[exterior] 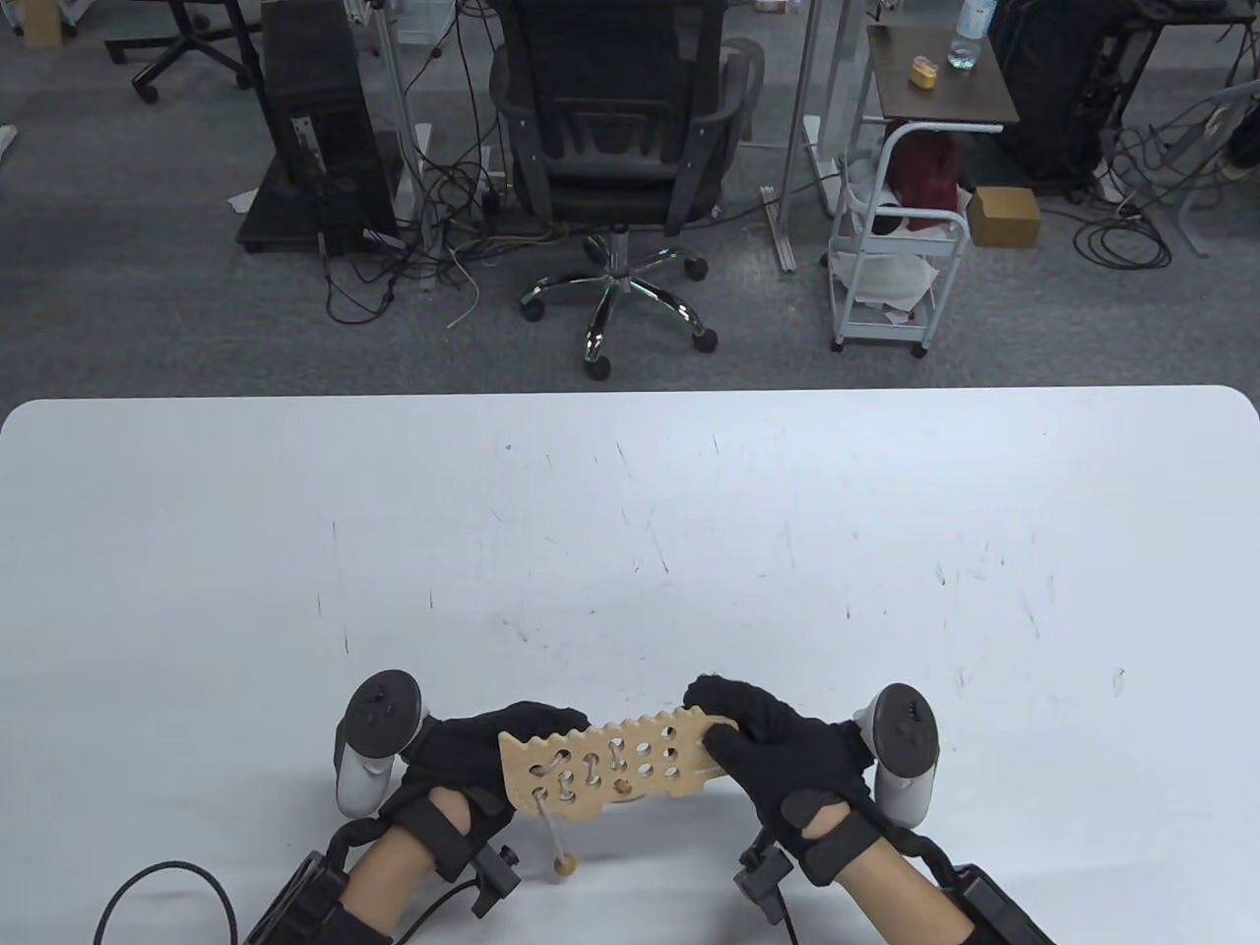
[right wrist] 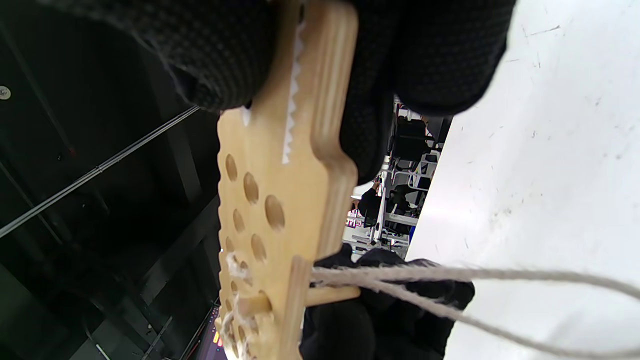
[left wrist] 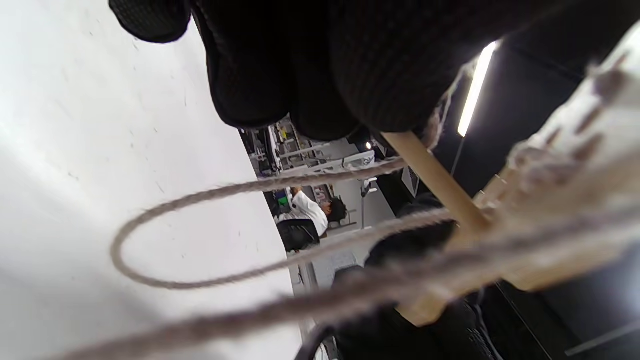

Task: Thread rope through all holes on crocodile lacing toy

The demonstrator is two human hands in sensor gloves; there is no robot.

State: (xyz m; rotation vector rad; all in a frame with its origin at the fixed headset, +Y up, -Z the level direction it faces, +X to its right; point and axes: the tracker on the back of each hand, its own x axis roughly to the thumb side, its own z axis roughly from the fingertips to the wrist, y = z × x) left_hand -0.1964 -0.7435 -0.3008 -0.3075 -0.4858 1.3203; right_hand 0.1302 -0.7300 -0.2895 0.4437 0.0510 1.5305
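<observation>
While both hands hold it just above the desk (exterior: 630, 512), the crocodile lacing toy (exterior: 615, 760) spans between them: left hand (exterior: 472, 753) grips its laced end, right hand (exterior: 778, 748) pinches the other, rope (left wrist: 200, 240) looping beneath.

Floor: grey carpet (exterior: 148, 325), loose cables trailing across it.
Table: white top (exterior: 886, 551), fine scuff marks.
Seating: black mesh office chair (exterior: 615, 128) on a chrome star base.
Storage: white wheeled cart (exterior: 891, 266); cardboard box (exterior: 1004, 217) beside it.
Equipment: black computer tower (exterior: 315, 128).
</observation>
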